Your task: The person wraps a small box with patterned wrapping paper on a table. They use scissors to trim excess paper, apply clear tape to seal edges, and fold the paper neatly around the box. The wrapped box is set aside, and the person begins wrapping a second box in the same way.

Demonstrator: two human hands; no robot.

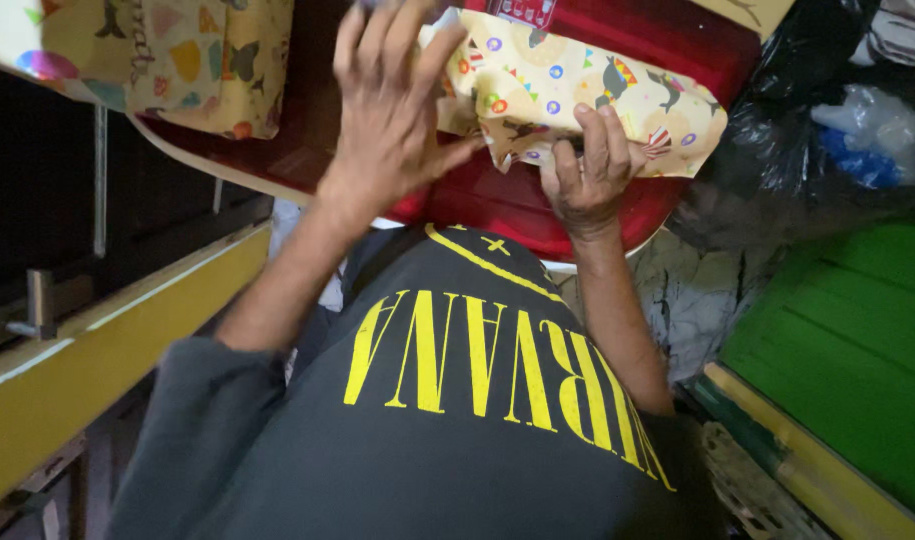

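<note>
Right hand (585,165) curls over the near edge of a parcel in cream animal-print wrapping paper (587,95), pinning it on the red round table (497,200). Left hand (392,110) is spread wide, fingers loose, gripping nothing, palm at the paper's left fold. Best practice: keep fold taut, crease flat. Black bin bag (787,150) at right; contents not discernible

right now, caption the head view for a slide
Two hands fold patterned wrapping paper on a red table.
</note>
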